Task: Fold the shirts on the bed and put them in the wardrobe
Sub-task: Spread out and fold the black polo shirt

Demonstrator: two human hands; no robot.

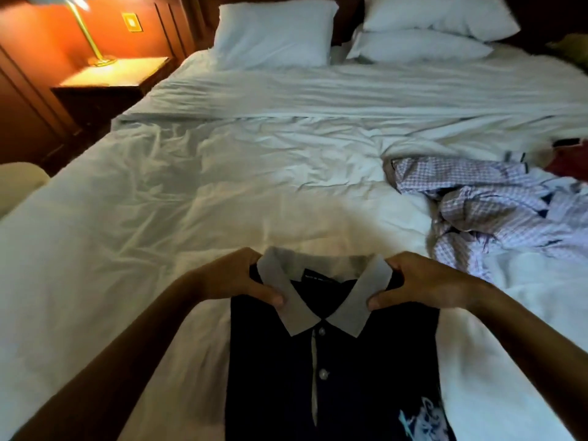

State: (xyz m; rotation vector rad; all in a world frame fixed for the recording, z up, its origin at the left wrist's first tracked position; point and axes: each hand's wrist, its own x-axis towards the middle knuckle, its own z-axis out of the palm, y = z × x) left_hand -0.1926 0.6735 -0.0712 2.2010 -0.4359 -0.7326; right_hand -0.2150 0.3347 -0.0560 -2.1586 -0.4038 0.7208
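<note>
**Both hands grip the polo at its collar**

The left hand and right hand each pinch the navy polo shirt beside its grey collar, thumbs in front. The shirt is over the near part of the white bed, a crumpled checked shirt to its right. Pillows lie at the head, beside a lit lamp
</note>
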